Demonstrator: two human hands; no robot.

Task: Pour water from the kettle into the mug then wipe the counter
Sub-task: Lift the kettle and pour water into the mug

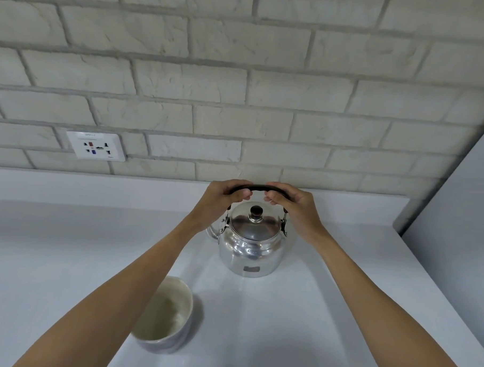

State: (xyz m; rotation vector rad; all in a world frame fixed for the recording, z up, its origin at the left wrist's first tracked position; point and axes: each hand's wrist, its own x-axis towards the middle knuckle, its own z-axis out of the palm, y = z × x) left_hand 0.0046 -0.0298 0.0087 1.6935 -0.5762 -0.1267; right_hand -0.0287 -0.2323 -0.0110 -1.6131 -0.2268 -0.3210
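Starting at the left, I see a wall socket (96, 146) set in the brick wall (240, 72) above the back edge of the worktop (52, 244). Nearer the front edge, left of centre, stands the mug (164, 316), partly hidden behind my left forearm; what I can see of its inside looks pale, and I cannot tell if any water is in it. Moving right, my left hand (220, 200) is curled closed around the left end of the kettle's black handle (258, 188). The kettle (250, 244) sits upright on the worktop near the back edge, lid on, its spout pointing left, well apart from the mug. My right hand (292, 205) wraps the handle's right end in the same closed grip. I judge the task barely begun: the kettle is gripped but not tilted, so the pour is ahead of me, and the wiping after it. I see no cloth anywhere.
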